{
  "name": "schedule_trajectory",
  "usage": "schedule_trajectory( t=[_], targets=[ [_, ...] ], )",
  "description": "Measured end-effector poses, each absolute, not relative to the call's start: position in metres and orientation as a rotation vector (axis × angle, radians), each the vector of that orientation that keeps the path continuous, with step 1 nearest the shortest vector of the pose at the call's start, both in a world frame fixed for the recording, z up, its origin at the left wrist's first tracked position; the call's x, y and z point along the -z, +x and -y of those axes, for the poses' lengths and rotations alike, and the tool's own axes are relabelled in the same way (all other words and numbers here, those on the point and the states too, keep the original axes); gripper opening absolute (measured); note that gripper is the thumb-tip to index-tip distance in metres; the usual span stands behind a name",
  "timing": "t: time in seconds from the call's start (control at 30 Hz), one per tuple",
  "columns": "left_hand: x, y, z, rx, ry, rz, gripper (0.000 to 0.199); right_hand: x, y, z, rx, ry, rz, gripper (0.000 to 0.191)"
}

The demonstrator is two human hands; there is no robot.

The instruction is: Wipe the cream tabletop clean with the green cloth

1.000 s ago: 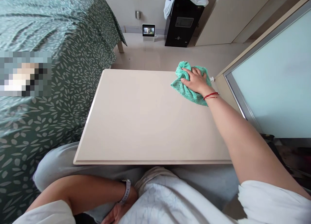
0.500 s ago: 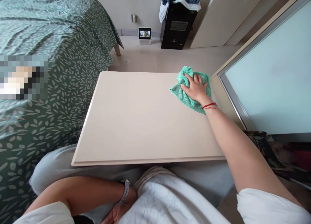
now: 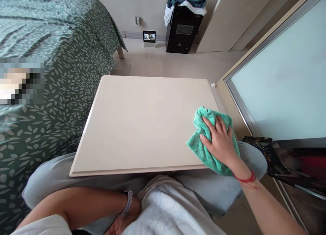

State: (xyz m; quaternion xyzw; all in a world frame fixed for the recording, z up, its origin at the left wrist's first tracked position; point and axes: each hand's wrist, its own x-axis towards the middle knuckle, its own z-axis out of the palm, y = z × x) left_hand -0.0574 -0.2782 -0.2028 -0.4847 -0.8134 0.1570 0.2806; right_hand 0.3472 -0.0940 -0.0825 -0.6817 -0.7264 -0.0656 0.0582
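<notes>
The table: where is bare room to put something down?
Bare: left and middle of the table, from its bed side to the cloth; also its far right corner. Crowded: near right corner, under cloth and right hand.

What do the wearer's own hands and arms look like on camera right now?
Both hands are ungloved. The right hand has a thin red cord bracelet at its wrist. The left hand, partly cut off, has a watch with a grey strap above it. A white sleeve shows on the left arm.
</notes>
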Motion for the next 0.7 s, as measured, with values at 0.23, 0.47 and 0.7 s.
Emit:
schedule_trajectory(
  t=[0.23, 0.47, 0.7],
  targets=[
    [0.205, -0.059, 0.282, -0.410, -1.323, 2.197, 0.088, 0.087, 0.345, 0.142, 0.261, -2.074, 2.142, 0.071],
    [0.213, -0.060, 0.272, -0.420, -1.322, 2.218, 0.087, 0.077, 0.356, 0.048, 0.062, -2.159, 2.185, 0.071],
    [0.312, -0.084, 0.297, -0.552, -1.228, 2.176, 0.083, 0.071, 0.359, -0.098, -0.030, -2.169, 2.069, 0.077]
  ],
)
